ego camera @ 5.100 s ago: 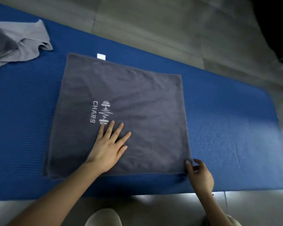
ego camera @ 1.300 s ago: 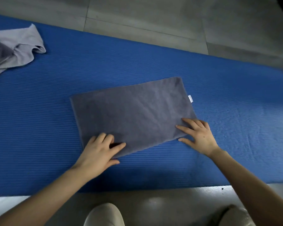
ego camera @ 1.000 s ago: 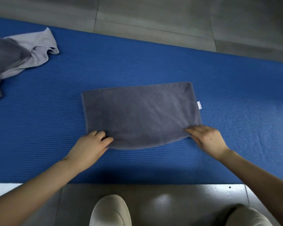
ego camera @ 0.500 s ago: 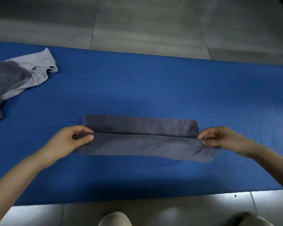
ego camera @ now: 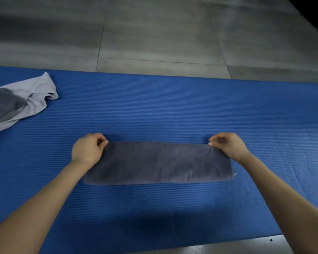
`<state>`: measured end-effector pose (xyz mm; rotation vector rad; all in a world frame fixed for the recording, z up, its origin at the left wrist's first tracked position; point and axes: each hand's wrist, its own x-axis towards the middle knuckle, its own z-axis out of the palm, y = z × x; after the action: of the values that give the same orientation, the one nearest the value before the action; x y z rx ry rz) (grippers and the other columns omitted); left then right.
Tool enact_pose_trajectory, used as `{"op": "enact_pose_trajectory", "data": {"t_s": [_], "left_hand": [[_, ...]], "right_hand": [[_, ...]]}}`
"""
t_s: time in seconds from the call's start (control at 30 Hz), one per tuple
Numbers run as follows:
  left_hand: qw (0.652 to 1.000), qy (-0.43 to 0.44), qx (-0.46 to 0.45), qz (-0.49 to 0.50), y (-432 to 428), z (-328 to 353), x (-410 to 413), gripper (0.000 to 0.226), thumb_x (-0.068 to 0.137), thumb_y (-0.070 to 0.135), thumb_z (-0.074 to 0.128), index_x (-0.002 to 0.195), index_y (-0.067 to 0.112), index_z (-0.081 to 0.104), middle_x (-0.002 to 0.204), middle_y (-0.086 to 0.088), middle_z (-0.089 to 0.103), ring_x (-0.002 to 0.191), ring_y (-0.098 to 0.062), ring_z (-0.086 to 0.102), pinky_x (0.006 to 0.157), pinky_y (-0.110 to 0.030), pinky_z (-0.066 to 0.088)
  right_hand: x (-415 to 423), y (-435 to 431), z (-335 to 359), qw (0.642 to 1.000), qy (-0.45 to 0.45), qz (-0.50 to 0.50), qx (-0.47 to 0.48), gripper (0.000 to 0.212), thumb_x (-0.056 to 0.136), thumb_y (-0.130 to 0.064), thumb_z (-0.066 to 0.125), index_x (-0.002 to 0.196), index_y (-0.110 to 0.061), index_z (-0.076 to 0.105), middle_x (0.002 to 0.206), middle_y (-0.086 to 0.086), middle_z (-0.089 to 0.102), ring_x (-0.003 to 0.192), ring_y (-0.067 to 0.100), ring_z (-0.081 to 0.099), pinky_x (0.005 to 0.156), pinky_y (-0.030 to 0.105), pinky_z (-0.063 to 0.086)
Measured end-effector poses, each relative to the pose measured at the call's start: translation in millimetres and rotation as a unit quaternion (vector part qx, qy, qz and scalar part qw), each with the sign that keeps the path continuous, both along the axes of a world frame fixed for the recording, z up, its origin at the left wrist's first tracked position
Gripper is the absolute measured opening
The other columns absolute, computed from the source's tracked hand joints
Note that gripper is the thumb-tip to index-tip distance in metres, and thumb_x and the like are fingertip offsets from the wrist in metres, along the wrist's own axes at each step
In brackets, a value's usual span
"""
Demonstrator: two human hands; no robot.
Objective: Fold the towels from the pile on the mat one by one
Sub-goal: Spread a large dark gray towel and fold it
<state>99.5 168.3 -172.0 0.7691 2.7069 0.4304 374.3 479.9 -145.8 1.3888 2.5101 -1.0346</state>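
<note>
**Near edge carried over to the far edge**

Both hands have moved away from the person in the last half second. They took the towel's near edge over onto its far edge, so the towel (ego camera: 158,162) now lies as one narrow grey band across the mat (ego camera: 154,110). The left hand (ego camera: 87,150) pinches the far left corner between thumb and curled fingers, and the right hand (ego camera: 228,146) pinches the far right corner the same way. Each grip is closed on the towel's edge, and the band lies flat between the two grips. Nearer the person than the right grip, a small white tag (ego camera: 235,174) pokes out of the towel's end. Well left of the left grip and farther off, the pile (ego camera: 17,105) of grey and pale cloths sits on the mat. Grey floor (ego camera: 154,33) lies beyond.
</note>
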Motion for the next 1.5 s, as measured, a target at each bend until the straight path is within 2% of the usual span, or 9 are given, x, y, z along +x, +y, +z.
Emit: {"op": "enact_pose_trajectory", "data": {"t_s": [0.17,0.37,0.67,0.87,1.1,1.23,1.33,1.43,1.5], "left_hand": [[0.953,0.263,0.109,-0.101,1.7,16.9,37.7,0.014,0.083,0.013,0.06,0.092,0.007,0.069,0.091,-0.015,0.062,0.081,-0.037,0.055,0.07,-0.046,0.043],[0.887,0.174,0.102,-0.415,16.4,-0.1,125.5,0.037,0.09,0.037,0.042,0.108,0.019,0.069,0.109,0.002,0.068,0.101,-0.021,0.057,0.09,-0.035,0.04],[0.917,0.138,-0.051,-0.37,22.4,-9.7,161.2,0.055,0.088,0.051,0.035,0.116,0.014,0.063,0.116,-0.008,0.064,0.113,-0.03,0.056,0.101,-0.065,0.03],[0.941,0.179,0.093,-0.271,33.9,3.2,161.7,0.032,0.078,0.044,0.065,0.091,0.014,0.069,0.082,0.004,0.069,0.081,-0.016,0.066,0.106,-0.058,0.025],[0.971,0.028,0.206,-0.12,55.3,71.6,129.8,0.034,0.084,0.048,0.05,0.09,0.017,0.062,0.07,0.001,0.068,0.069,-0.023,0.063,0.069,-0.031,0.044],[0.977,-0.097,0.189,-0.015,70.4,102.0,103.0,0.029,0.082,0.043,0.063,0.1,0.02,0.061,0.093,0.004,0.067,0.092,-0.02,0.061,0.074,-0.031,0.041],[0.951,-0.18,0.244,0.058,76.0,110.4,91.7,0.025,0.083,0.04,0.063,0.091,0.016,0.062,0.085,0.005,0.067,0.084,-0.016,0.062,0.076,-0.037,0.049],[0.901,-0.255,0.311,0.162,76.9,115.5,89.7,0.023,0.085,0.036,0.063,0.093,0.014,0.063,0.087,0.006,0.064,0.085,-0.013,0.061,0.065,-0.024,0.045],[0.875,-0.292,0.331,0.2,76.0,118.6,92.7,0.023,0.086,0.036,0.062,0.097,0.016,0.062,0.091,0.008,0.064,0.084,-0.007,0.059,0.064,-0.02,0.043]], "right_hand": [[17.5,-52.7,5.4,0.858,0.063,0.101,0.499,0.022,0.09,-0.028,0.052,0.082,-0.014,0.068,0.086,0.005,0.068,0.074,0.03,0.058,0.071,0.04,0.039],[62.8,-122.3,-39.1,0.833,0.041,0.357,0.421,0.036,0.093,-0.04,0.047,0.112,-0.017,0.067,0.116,0.004,0.067,0.103,0.026,0.062,0.09,0.043,0.043],[48.7,-110.7,-39.9,0.806,0.048,0.403,0.43,0.033,0.086,-0.009,0.045,0.109,-0.01,0.068,0.106,0.007,0.07,0.089,0.027,0.066,0.079,0.039,0.051],[13.2,-96.8,22.0,0.807,0.069,0.391,0.437,0.028,0.073,-0.009,0.052,0.091,-0.018,0.071,0.077,-0.006,0.067,0.071,0.021,0.062,0.09,0.044,0.032],[-79.4,-65.8,115.1,0.873,-0.149,0.398,0.24,0.03,0.1,-0.029,0.035,0.123,-0.034,0.054,0.123,-0.009,0.059,0.116,0.02,0.044,0.112,0.05,0.012],[-104.7,-62.4,109.7,0.908,-0.082,0.29,0.291,0.035,0.095,-0.038,0.045,0.128,-0.031,0.053,0.129,-0.003,0.055,0.123,0.024,0.043,0.113,0.054,0.005],[-79.8,-82.1,96.5,0.954,0.075,0.034,0.29,0.046,0.092,-0.047,0.049,0.13,-0.021,0.051,0.118,0.003,0.062,0.111,0.027,0.054,0.102,0.044,0.031],[-54.8,-118.3,77.6,0.982,0.119,-0.14,0.042,0.072,0.083,-0.065,0.048,0.139,-0.02,0.038,0.112,-0.002,0.062,0.112,0.022,0.056,0.093,0.035,0.039],[-53.7,-140.0,64.5,0.942,0.178,-0.193,-0.208,0.095,0.07,-0.079,0.051,0.146,-0.025,0.028,0.131,-0.005,0.055,0.122,0.017,0.051,0.104,0.032,0.036]]}}
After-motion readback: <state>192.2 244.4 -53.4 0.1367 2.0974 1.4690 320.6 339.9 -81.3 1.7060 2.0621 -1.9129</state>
